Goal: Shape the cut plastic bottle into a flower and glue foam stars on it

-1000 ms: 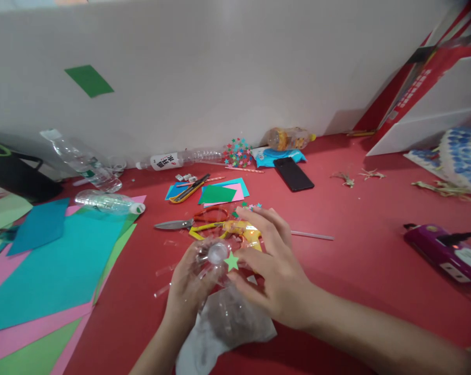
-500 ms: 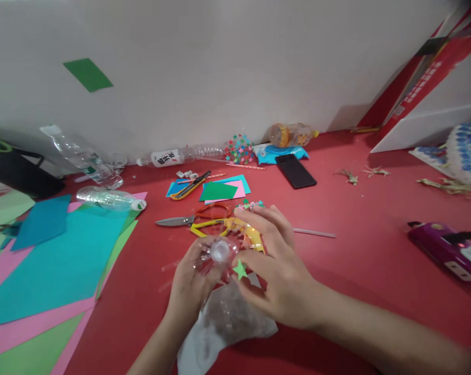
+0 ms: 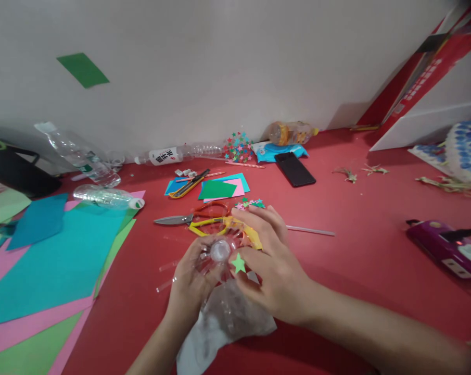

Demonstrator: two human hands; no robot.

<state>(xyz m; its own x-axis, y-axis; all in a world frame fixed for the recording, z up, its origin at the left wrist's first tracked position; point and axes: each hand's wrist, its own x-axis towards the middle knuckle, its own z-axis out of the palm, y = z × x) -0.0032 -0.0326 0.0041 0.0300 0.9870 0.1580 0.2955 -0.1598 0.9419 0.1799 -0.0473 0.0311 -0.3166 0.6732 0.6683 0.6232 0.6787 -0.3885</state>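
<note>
My left hand [image 3: 190,284] is wrapped round a clear cut plastic bottle top [image 3: 218,256] whose strips fan outward, its white neck facing me. My right hand [image 3: 272,265] rests against the bottle's right side, thumb and fingers pressing a small green paper star [image 3: 238,263] onto a strip. A crumpled clear plastic sheet [image 3: 225,325] lies under both hands on the red table [image 3: 356,219].
Just beyond the hands lie scissors [image 3: 188,220] with red and yellow handles and loose small stars [image 3: 253,203]. Coloured paper sheets [image 3: 51,260] cover the left. Empty bottles [image 3: 106,197], a black phone [image 3: 294,169], a star pile [image 3: 237,148] and a purple glue gun [image 3: 442,247] lie around.
The green star under my right thumb has shifted slightly on the bottle, dipping lower and coming back up. Both hands stay on the bottle top, moved barely.
</note>
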